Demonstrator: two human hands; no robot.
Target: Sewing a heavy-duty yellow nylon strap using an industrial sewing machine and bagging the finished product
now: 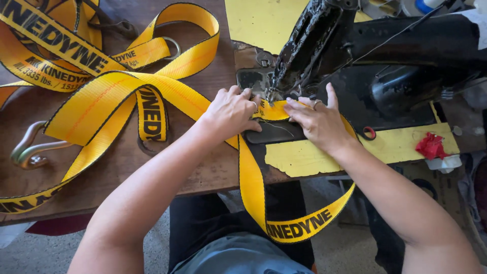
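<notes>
Worn brown worktop, seen from above, carrying one black sewing machine at 1 o'clock on a yellow patch. One yellow strap, edged in black and printed in black, lies coiled in several loops from 9 to 11 o'clock; it runs under the machine head at centre, then hangs off the worktop edge in one loop at 6 o'clock. Two hands lie on the strap at the needle: left hand with fingers bent, pressing the strap flat just left of the foot; right hand spread, pressing it just right. Neither is clenched around it. Each hand wears one ring. One metal hook lies at 9 o'clock. One metal ring sits at 11 o'clock. One red scrap lies at 3 o'clock.
</notes>
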